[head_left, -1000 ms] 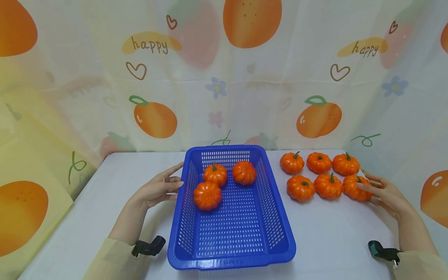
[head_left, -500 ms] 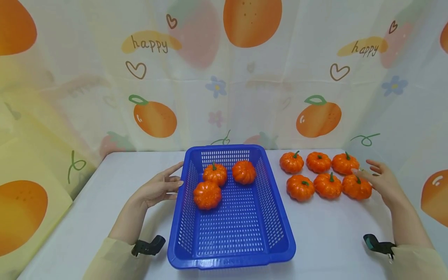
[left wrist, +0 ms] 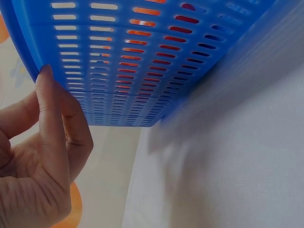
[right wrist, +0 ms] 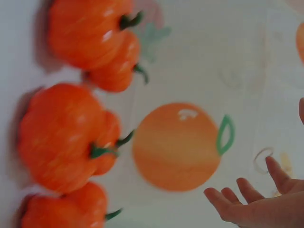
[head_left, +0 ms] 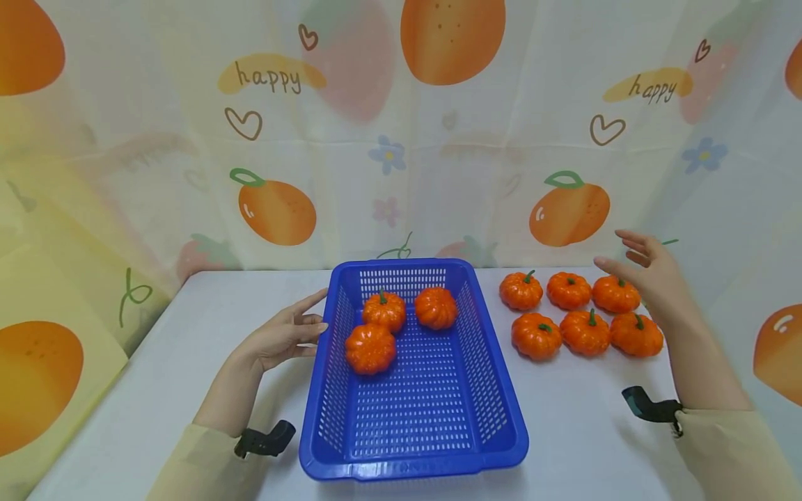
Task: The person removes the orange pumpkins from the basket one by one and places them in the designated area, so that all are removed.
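Observation:
My left hand (head_left: 285,341) rests against the left rim of a blue perforated plastic basket (head_left: 413,466); in the left wrist view its fingers (left wrist: 50,128) touch the outer side near the rim. Inside the basket lie an orange pumpkin with a green stem (head_left: 385,312), another at the back right (head_left: 436,308) and one in front (head_left: 371,349). My right hand (head_left: 651,278) is raised over the right end of two rows of small orange pumpkins (head_left: 585,332), holding nothing, fingers spread. In the right wrist view, pumpkins (right wrist: 61,137) stand apart from the hand (right wrist: 266,204).
A white table (head_left: 576,417) carries everything. Behind it hangs a curtain (head_left: 438,188) printed with fruit, hearts and lettering. A wrist camera in black (head_left: 651,407) sits at the right sleeve, another (head_left: 266,440) at the left.
My right hand has left the front right pumpkin and risen up and leftward, above the back right one. My left hand, the basket and the pumpkins stay in place.

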{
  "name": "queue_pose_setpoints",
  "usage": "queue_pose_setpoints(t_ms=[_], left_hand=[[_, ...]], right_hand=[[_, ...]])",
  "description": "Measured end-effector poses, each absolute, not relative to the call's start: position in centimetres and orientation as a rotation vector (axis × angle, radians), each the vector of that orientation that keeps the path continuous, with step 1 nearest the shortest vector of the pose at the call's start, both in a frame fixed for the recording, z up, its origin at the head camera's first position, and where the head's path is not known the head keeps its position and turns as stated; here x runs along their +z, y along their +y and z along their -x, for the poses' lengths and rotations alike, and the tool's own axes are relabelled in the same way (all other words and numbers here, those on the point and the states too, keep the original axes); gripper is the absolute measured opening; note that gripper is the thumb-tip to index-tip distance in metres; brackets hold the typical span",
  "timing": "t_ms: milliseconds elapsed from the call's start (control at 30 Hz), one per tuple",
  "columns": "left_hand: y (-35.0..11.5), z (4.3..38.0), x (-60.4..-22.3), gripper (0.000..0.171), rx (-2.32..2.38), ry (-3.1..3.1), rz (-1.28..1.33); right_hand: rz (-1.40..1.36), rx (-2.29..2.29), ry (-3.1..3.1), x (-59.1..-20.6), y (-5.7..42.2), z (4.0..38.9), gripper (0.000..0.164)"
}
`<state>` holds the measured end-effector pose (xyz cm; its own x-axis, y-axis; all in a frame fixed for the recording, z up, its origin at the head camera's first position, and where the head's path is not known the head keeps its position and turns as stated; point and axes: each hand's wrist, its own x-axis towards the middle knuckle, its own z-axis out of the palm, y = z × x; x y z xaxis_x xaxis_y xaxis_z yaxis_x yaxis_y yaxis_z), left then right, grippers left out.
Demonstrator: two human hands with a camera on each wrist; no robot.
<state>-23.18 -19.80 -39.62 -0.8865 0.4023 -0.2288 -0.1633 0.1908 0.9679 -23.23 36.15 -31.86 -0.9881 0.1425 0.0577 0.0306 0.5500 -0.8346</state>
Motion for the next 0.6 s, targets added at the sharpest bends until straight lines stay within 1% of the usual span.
queue_pose_setpoints(t_ms=[267, 433, 600], left_hand=[[-19.9, 23.1, -39.6, 0.084, 1.745, 2.031, -0.224], [-19.8, 23.1, -39.6, 0.083, 1.747, 2.032, -0.216], [-19.8, 23.1, -39.5, 0.082, 1.744, 2.032, -0.22]], right_hand=[[-0.135, 1.525, -2.612, -27.9, 29.6, 23.6, 0.074], [-0.303, 1.632, -2.503, -25.7, 25.4, 23.1, 0.066], [-0.548, 1.778, -2.352, -24.3, 22.0, 22.7, 0.06]])
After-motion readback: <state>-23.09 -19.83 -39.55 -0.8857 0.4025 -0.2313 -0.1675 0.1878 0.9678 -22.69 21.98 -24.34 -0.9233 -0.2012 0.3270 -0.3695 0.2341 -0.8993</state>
